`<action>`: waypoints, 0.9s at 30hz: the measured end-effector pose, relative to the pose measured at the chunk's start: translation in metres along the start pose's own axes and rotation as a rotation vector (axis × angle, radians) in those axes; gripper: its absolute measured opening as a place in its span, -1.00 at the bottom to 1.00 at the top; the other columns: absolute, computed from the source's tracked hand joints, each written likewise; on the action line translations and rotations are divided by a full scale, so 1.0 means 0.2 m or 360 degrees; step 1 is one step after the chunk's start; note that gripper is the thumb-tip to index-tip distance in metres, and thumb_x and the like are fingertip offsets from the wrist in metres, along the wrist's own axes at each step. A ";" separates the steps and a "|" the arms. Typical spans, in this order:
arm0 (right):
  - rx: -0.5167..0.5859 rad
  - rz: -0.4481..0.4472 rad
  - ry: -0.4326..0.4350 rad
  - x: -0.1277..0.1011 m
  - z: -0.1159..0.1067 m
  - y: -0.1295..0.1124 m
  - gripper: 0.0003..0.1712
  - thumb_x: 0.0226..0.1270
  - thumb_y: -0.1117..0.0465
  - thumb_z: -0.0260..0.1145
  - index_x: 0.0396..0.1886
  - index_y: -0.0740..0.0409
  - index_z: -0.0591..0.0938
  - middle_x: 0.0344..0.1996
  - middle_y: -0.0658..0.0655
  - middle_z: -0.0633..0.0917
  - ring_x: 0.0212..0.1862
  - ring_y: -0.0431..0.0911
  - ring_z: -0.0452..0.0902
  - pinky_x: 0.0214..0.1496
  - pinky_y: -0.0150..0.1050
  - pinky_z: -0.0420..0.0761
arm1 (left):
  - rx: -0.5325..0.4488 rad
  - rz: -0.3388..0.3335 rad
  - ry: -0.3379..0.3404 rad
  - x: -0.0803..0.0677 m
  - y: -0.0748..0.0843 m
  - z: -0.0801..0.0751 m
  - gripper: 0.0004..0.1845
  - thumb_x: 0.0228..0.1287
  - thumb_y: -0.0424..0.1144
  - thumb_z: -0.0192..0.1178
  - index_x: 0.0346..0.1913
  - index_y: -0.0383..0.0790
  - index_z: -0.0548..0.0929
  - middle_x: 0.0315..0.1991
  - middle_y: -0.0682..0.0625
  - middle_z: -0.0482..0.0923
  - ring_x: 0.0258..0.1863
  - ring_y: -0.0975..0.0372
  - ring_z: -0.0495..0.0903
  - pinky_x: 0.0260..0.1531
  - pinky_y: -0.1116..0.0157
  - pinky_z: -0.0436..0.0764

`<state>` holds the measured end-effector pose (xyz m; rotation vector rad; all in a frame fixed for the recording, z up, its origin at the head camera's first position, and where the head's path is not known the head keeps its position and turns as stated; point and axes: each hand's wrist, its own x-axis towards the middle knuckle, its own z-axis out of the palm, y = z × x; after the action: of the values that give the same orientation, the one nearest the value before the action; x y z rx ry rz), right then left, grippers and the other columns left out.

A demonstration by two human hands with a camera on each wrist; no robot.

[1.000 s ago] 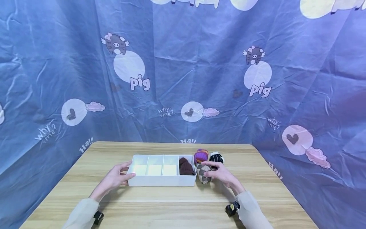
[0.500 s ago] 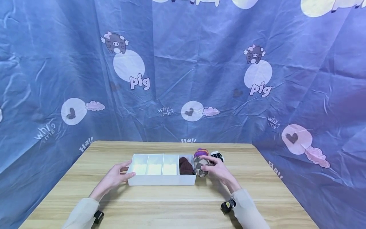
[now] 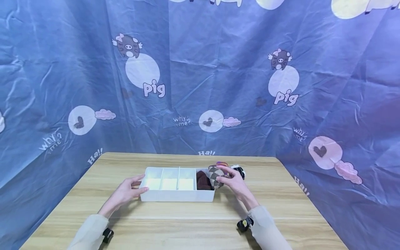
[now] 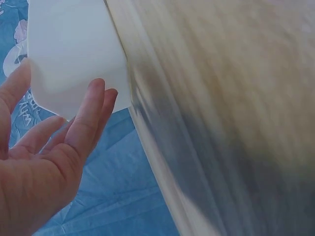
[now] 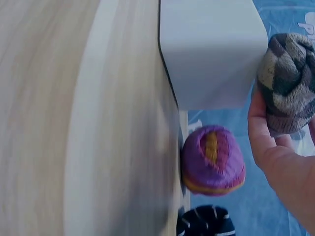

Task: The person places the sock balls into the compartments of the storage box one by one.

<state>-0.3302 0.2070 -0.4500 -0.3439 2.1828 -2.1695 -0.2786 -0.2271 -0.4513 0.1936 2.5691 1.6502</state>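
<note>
Presently, argyle sock ball (image 3: 214, 175) is being pinched by right hand (image 3: 232, 180) above tray (image 3: 176, 196); left hand (image 3: 126, 192), relaxed, is bracing it. Risk: dropping outside if loosened.

light: bright, even | shadows: soft | wrist views: motion-blurred

A light wooden table (image 3: 187, 222) stands before a creased blue cloth backdrop (image 3: 200, 86), seemingly printed with cartoon pigs.
</note>
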 end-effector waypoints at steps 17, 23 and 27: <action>0.0056 -0.0009 0.0076 0.04 0.22 -0.08 -0.35 0.08 0.45 0.45 0.24 0.26 0.56 -0.03 0.17 0.69 -0.12 -0.19 0.64 -0.02 -0.39 0.68 | -0.0168 -0.0101 -0.0054 0.02 -0.02 -0.04 -0.15 0.18 -0.17 0.41 0.45 -0.36 0.25 0.29 -0.58 0.29 0.11 -0.14 0.58 -0.01 0.12 0.73; 0.0037 -0.0003 0.0030 0.06 0.33 -0.07 -0.35 0.05 0.42 0.48 0.22 0.23 0.58 -0.07 0.22 0.71 -0.17 -0.16 0.67 -0.09 -0.34 0.72 | -0.0217 -0.0111 -0.0066 0.02 -0.03 -0.04 -0.16 0.18 -0.20 0.41 0.46 -0.37 0.24 0.29 -0.58 0.29 0.13 -0.11 0.58 0.01 0.11 0.72; -0.0003 -0.0016 0.0043 0.07 0.39 -0.06 -0.39 0.01 0.38 0.51 0.16 0.18 0.63 -0.03 0.24 0.69 -0.16 -0.15 0.65 -0.10 -0.33 0.71 | -0.0232 -0.0117 -0.0065 0.02 -0.03 -0.04 -0.16 0.19 -0.20 0.40 0.46 -0.37 0.24 0.29 -0.57 0.29 0.12 -0.08 0.58 0.02 0.12 0.72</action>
<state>-0.3286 0.1284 -0.4379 -0.3286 2.2018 -2.1901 -0.2839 -0.2357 -0.4530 0.1199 2.3844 1.7779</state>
